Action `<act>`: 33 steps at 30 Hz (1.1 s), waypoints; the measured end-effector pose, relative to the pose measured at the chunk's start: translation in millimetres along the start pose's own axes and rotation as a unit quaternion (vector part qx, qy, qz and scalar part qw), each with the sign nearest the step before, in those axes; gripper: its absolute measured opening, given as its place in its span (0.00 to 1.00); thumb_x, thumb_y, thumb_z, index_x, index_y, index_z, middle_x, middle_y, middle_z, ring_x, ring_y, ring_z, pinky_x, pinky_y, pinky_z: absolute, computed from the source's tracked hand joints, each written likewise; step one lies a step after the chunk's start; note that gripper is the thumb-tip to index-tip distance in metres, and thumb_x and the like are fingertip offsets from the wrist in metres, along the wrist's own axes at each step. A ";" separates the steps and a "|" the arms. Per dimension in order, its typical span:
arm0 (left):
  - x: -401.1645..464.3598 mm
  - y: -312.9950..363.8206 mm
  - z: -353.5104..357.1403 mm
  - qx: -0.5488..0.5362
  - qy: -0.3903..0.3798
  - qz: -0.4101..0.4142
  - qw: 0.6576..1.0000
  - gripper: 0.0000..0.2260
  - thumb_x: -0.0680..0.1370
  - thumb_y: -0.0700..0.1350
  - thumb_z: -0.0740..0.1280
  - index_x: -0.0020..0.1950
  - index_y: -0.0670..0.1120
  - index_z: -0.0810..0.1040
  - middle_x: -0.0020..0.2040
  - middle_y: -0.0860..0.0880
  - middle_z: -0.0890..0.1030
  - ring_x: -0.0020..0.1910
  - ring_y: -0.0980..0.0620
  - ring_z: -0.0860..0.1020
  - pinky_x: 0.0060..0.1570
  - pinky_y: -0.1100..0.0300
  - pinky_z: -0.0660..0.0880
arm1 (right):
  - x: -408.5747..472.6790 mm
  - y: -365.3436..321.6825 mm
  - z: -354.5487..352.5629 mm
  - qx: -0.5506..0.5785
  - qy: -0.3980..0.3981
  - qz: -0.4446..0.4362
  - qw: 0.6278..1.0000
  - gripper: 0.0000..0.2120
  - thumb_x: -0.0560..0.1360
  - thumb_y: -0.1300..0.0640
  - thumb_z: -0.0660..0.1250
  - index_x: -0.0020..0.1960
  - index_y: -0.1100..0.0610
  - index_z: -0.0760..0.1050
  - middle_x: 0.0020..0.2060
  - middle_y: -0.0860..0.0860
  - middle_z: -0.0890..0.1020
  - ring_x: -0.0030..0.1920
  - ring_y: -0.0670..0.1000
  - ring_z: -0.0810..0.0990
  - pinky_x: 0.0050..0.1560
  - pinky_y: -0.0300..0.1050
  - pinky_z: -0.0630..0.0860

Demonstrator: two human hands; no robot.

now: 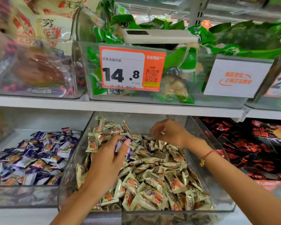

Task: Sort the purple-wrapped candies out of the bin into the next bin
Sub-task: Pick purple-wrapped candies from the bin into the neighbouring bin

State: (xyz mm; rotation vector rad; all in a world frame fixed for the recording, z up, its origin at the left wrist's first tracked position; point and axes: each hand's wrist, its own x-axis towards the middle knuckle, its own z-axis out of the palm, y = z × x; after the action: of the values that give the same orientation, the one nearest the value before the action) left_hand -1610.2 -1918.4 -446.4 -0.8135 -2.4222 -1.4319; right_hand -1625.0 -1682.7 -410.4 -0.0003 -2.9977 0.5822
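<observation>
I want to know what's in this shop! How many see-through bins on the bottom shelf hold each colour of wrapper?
Purple-wrapped candies: 1 bin, the left bin
Cream-wrapped candies: 1 bin, the middle bin, where the left hand holds a few purple ones and the right hand digs
Black and red packets: 1 bin
Total: 3 bins

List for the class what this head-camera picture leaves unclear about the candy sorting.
- Purple-wrapped candies in the left hand: count hidden by its fingers.
- Right hand: motion-blurred; whether it holds anything is unclear.
- More purple candies buried in the middle bin: covered by cream candies.
- Left bin: cut off by the picture's left edge.
</observation>
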 end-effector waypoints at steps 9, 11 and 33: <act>1.3 -0.7 -2.3 0.000 0.006 -0.002 1.000 0.15 0.79 0.55 0.56 0.57 0.49 0.75 0.23 0.61 0.72 0.18 0.58 0.65 0.21 0.68 0.58 | 20.4 0.2 39.4 -0.235 -0.046 0.020 0.971 0.12 0.74 0.48 0.70 0.57 0.48 0.79 0.59 0.51 0.78 0.63 0.53 0.71 0.66 0.49 0.67; 0.7 0.7 -3.7 -0.001 0.004 0.002 1.000 0.16 0.79 0.56 0.56 0.58 0.48 0.75 0.22 0.59 0.71 0.18 0.58 0.65 0.21 0.67 0.59 | 13.1 2.0 26.3 -0.152 -0.034 0.044 0.987 0.10 0.72 0.46 0.72 0.51 0.47 0.81 0.56 0.47 0.80 0.58 0.51 0.76 0.63 0.48 0.71; -12.2 28.1 -32.7 0.132 -0.046 0.106 0.985 0.24 0.74 0.64 0.53 0.61 0.52 0.73 0.52 0.58 0.78 0.44 0.60 0.78 0.45 0.59 0.77 | -86.3 -111.3 17.1 0.516 0.135 0.089 0.841 0.09 0.69 0.53 0.76 0.42 0.59 0.82 0.34 0.52 0.85 0.35 0.45 0.82 0.38 0.35 0.78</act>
State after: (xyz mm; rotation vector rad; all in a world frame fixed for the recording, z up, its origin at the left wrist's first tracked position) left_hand -1587.6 -1940.2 -414.5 -1.0539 -2.4332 -0.9926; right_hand -1538.6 -1793.8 -392.0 -0.2582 -2.0669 1.9236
